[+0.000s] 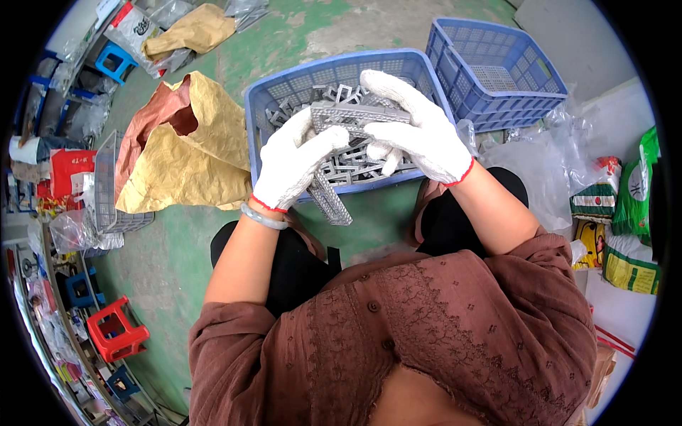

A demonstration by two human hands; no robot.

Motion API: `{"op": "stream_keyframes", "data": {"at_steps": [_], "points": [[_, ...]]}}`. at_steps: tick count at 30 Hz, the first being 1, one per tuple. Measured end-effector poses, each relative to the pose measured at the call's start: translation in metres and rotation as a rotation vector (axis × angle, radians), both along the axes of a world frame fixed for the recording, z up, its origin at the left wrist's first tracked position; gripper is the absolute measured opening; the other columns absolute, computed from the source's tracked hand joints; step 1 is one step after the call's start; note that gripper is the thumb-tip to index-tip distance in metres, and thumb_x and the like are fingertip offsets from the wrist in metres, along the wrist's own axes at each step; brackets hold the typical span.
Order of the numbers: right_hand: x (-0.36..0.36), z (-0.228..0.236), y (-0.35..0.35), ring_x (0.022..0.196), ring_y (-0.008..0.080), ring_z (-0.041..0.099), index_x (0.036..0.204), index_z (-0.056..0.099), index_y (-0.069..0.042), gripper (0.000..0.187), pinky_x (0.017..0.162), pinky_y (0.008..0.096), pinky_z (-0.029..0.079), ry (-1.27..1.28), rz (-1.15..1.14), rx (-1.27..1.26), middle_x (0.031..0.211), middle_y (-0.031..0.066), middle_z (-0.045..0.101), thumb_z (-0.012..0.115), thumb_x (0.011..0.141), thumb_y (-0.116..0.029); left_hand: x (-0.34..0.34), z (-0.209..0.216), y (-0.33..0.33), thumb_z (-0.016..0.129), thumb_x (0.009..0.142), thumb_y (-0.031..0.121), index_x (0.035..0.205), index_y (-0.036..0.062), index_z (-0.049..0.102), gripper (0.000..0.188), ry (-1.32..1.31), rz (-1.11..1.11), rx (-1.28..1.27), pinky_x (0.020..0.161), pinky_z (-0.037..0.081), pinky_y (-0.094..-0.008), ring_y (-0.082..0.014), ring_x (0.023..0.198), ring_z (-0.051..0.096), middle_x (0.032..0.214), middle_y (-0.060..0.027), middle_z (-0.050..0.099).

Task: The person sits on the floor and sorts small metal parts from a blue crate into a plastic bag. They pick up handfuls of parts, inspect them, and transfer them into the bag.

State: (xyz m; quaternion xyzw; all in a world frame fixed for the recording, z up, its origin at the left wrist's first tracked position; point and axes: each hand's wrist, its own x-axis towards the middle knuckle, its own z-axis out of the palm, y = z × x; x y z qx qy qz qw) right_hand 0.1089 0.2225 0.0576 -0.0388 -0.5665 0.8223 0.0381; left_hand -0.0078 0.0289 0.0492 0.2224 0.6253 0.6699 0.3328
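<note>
Both my hands wear white knit gloves with red cuffs, above a blue plastic crate [257,113] of loose grey metal brackets [348,170]. My left hand [291,162] is closed on the left end of a grey metal bracket [355,113], its thumb across the front. Out from below that hand slants another metal bracket [329,201], over the crate's near rim; whether the hand also grips it is hidden. My right hand [423,131] closes round the right end of the upper bracket, thumb below and forefinger raised above it. Some right fingers curl down over the pile.
An empty blue crate [490,96] stands at the far right. Left of the full crate lies an open yellow woven sack [188,167], beside a grey basket [106,184]. A red stool [117,330] stands at the lower left. Clear plastic bags [540,167] lie on the right.
</note>
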Motion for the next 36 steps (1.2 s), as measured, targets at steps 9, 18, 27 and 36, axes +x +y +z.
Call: {"op": "stream_keyframes", "data": {"at_steps": [9,18,27,36], "points": [[-0.005,-0.018,0.007,0.089,0.0242,0.068,0.157,0.027,-0.011,0.082,0.066,0.0338,0.063,0.090,-0.050,-0.138,0.117,0.0145,0.060,0.068,0.086,0.003,0.004,-0.011,-0.005,0.064,0.086,-0.008,0.122,-0.0067,0.062,0.037,0.042,0.104,0.082,0.074,0.056,-0.0263,-0.0181,0.089,0.070,0.107,-0.0145,0.071],[-0.005,-0.018,0.008,0.089,0.0258,0.069,0.156,0.025,-0.010,0.085,0.065,0.0332,0.063,0.042,-0.070,-0.154,0.117,0.0145,0.059,0.066,0.084,0.009,0.006,-0.010,-0.006,0.061,0.088,-0.012,0.123,-0.0066,0.061,0.036,0.074,0.091,0.070,0.079,0.058,-0.0299,-0.0225,0.091,0.071,0.107,-0.0169,0.071],[-0.005,-0.022,0.011,0.087,0.0260,0.070,0.157,0.021,-0.010,0.086,0.063,0.0339,0.062,0.018,-0.024,-0.159,0.118,0.0152,0.059,0.066,0.086,0.008,0.006,-0.013,-0.008,0.061,0.088,-0.008,0.124,-0.0068,0.061,0.037,0.066,0.069,0.163,0.075,0.058,-0.0274,-0.0216,0.091,0.072,0.107,-0.0161,0.071],[-0.011,-0.018,0.012,0.084,0.0289,0.070,0.148,0.028,-0.007,0.064,0.062,0.0384,0.061,0.001,0.046,-0.465,0.113,0.0161,0.062,0.065,0.097,-0.015,0.008,0.000,-0.009,0.073,0.085,-0.001,0.117,-0.0043,0.064,0.034,0.054,0.111,-0.007,0.080,0.055,-0.0251,-0.0133,0.091,0.067,0.103,-0.0103,0.071]]}}
